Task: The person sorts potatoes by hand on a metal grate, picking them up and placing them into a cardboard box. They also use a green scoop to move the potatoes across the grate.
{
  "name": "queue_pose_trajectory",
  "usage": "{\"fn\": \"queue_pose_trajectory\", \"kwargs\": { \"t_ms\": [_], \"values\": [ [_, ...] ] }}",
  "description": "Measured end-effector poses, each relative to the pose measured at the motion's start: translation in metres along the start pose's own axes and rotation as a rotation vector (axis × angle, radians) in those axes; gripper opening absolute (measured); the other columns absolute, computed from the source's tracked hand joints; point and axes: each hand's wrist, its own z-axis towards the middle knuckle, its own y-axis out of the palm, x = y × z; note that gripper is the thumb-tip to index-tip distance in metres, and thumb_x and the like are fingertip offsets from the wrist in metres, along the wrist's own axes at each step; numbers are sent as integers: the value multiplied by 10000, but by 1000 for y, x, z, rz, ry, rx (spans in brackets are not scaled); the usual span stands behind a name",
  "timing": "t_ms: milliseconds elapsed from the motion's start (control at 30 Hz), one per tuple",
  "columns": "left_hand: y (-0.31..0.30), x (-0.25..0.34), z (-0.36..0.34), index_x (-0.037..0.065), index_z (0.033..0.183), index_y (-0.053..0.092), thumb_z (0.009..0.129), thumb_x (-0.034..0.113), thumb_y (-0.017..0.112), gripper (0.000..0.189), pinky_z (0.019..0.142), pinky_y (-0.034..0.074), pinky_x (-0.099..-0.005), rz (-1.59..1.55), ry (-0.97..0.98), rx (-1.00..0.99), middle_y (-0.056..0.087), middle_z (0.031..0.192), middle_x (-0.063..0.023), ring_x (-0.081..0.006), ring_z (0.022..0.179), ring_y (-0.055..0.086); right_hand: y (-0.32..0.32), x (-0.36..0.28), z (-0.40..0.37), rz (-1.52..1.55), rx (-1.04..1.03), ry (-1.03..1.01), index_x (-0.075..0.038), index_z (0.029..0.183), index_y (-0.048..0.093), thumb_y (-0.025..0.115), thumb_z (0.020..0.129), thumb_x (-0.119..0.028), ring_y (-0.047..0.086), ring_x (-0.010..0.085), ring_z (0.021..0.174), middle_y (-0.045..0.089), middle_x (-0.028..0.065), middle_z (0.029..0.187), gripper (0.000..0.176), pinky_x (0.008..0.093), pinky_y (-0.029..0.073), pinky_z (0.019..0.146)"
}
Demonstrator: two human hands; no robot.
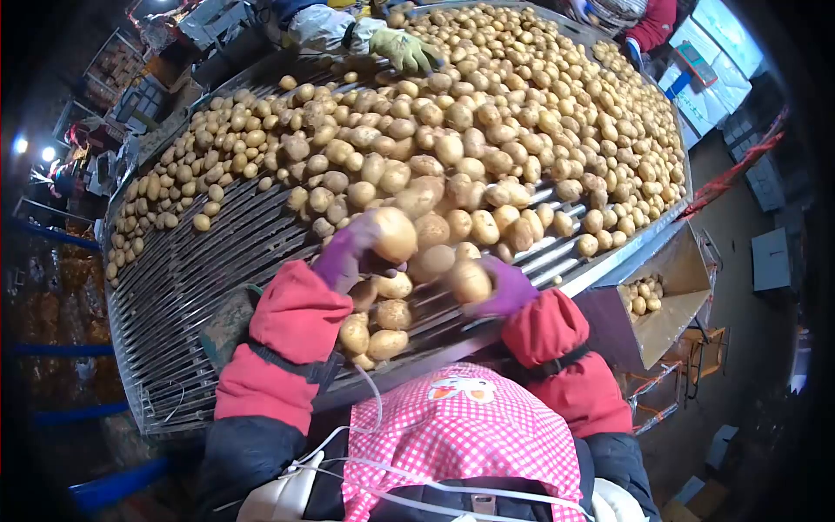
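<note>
My left hand (344, 252), in a purple glove, is closed around a large potato (395, 236) lifted above the slatted metal table (204, 300). In a matching glove, my right hand (510, 290) grips another potato (469, 282), slightly blurred. Several potatoes lie near the front edge between my hands, among them one low potato (388, 344). Beyond them spreads a big heap of potatoes (513, 96), thickest toward the far and right sides.
Across the table, a co-worker's gloved hand (405, 50) rests at the heap. Another person's red sleeve (654, 24) shows at the far right. An open cardboard box (674, 324) with potatoes inside stands to my right. White cords (376, 396) hang across my checked apron (452, 444).
</note>
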Motion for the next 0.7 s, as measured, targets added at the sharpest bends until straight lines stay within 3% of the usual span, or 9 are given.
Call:
{"fn": "queue_pose_trajectory", "kwargs": {
  "t_ms": [67,133,267,333,433,500,567,633,700],
  "values": [
    [27,4,-2,50,1315,495,882,636,452,730,602,576,-341,-276,-46,-77,677,936,-214,-287,732,687,-12,29,-32,833,132,69,-72,1177,621,760,697,-330,603,267,960,600,99,1053,563,365,492,838],
    [64,-4,5,75,1295,490,851,684,503,755,569,546,-358,-420,-48,-57,654,974,-187,-273,713,648,-30,47,-69,1318,548,130,-66,1127,608,645,834,-279,598,256,852,610,105,960,364,396,486,704],
    [157,-34,43,147,1367,475,891,587,540,652,721,537,-439,-812,-165,-334,574,1247,-185,-350,983,589,-100,83,-162,1192,603,-175,-61,1186,561,595,883,-389,606,341,849,615,151,1004,448,489,530,752],
    [213,-59,68,202,1398,456,906,569,529,618,733,531,-459,-870,-288,-438,550,1307,-191,-351,978,583,-149,47,-226,1591,567,-52,-71,1246,523,601,904,-389,633,355,878,612,172,1092,473,512,545,782],
    [303,-85,88,193,1421,422,938,575,460,617,789,523,-464,-739,-437,-405,548,1298,-216,-378,1041,575,-172,113,-358,1306,729,-172,-60,1355,398,666,819,-506,611,392,992,536,231,1243,746,491,550,818],
    [358,-94,99,167,1427,413,968,584,382,621,783,544,-461,-580,-479,-409,576,1285,-177,-350,1009,638,-158,73,-408,1038,1014,-486,-30,1414,357,782,722,-463,625,358,1027,506,235,1313,921,463,553,882],
    [398,-105,105,161,1442,392,974,563,384,617,833,529,-483,-571,-473,-483,528,1349,-179,-349,1062,616,-160,72,-466,1064,1222,-430,-80,1451,311,850,609,-440,576,368,1113,465,233,1354,1063,471,542,904],
    [430,-107,108,158,1449,379,965,570,402,637,856,520,-489,-493,-517,-508,506,1373,-182,-351,1091,603,-152,104,-525,1110,1334,-508,-111,1467,304,825,664,-400,544,383,1155,426,224,1391,1000,481,532,912],
    [453,-116,112,131,1459,349,936,603,449,711,835,500,-496,-403,-565,-577,479,1386,-223,-379,1140,571,-142,181,-603,1239,1671,-81,-123,1441,372,734,797,-332,590,339,1041,519,195,1284,767,452,529,862]
  ]
}}
